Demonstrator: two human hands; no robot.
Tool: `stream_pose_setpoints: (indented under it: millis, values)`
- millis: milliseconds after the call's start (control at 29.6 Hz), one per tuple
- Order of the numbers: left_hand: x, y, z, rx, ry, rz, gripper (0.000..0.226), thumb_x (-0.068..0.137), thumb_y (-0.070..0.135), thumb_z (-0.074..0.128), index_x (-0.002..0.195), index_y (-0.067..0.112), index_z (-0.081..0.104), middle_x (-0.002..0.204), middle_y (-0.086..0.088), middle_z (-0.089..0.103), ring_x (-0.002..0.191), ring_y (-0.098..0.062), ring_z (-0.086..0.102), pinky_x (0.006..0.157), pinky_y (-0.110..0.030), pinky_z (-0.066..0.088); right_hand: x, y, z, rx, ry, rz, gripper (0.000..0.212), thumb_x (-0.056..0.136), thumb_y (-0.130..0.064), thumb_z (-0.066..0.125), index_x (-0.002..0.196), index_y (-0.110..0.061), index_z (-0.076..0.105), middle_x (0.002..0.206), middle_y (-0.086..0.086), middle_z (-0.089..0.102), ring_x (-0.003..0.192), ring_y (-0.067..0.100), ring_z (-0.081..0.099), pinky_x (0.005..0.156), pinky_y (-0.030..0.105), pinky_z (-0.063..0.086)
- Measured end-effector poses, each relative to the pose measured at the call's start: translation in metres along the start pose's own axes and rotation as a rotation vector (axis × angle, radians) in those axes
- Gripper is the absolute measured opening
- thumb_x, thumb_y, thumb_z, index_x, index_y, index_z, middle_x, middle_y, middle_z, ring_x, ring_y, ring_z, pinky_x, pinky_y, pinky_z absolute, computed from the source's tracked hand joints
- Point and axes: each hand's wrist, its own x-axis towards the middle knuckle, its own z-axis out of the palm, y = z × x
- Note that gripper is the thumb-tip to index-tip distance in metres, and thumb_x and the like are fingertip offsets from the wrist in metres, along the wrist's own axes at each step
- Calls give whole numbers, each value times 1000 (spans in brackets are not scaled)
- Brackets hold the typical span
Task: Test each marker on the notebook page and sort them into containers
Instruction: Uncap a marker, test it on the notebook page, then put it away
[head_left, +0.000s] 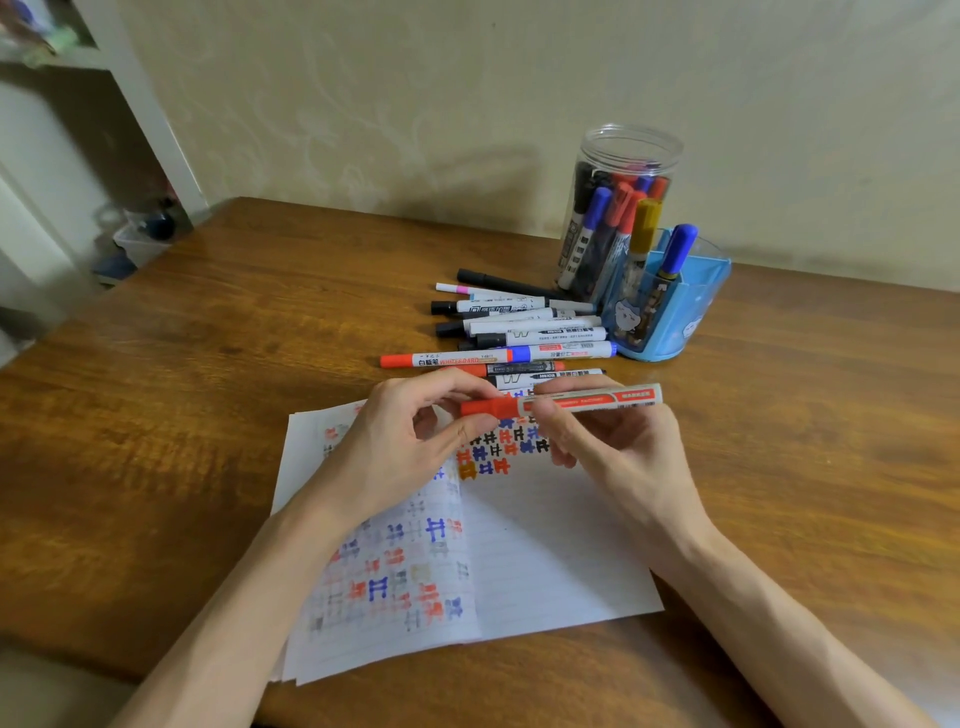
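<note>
A red marker lies level in the air above the open notebook. My right hand grips its white barrel. My left hand pinches its red cap end between thumb and fingers. The notebook's pages carry several red, blue, black and orange test marks. A row of several loose markers lies on the table just beyond my hands. Behind them stand a clear jar packed with markers and a blue holder with two markers in it.
The wooden table runs to a pale wall at the back. To the left, off the table's edge, are a white shelf frame and a small bin on the floor.
</note>
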Motion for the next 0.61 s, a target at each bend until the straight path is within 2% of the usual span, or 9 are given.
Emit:
stream_pose_setpoints:
  millis: [135, 270, 439, 607]
  values:
    - [-1, 3, 0, -33, -12, 12, 27, 87, 37, 69, 114, 36, 72, 105, 19, 74, 105, -4, 69, 82, -30, 61, 2, 0, -2, 46, -40, 25, 21, 98, -30, 69, 99, -10, 77, 86, 11, 77, 77, 28, 72, 72, 36, 58]
    - [-2, 4, 1, -107, 5, -10, 27, 86, 35, 68, 112, 35, 72, 103, 15, 77, 97, -6, 74, 79, -25, 62, 2, 1, -2, 39, -33, -16, 18, 100, -20, 66, 101, -5, 76, 90, 13, 78, 81, 32, 75, 75, 41, 62]
    - [-5, 5, 6, -107, 24, -2, 29, 87, 31, 68, 116, 26, 74, 100, 11, 78, 89, -6, 76, 75, -21, 61, -1, 4, 2, 50, 11, -71, 16, 98, -16, 68, 104, -4, 77, 89, 11, 80, 78, 27, 76, 75, 37, 63]
    - [-7, 4, 4, -87, 33, 2, 31, 88, 29, 69, 117, 21, 75, 99, 11, 79, 86, -7, 76, 74, -26, 63, -2, 4, 7, 55, -9, -85, 16, 97, -13, 69, 106, -3, 76, 91, 7, 81, 79, 23, 77, 77, 33, 63]
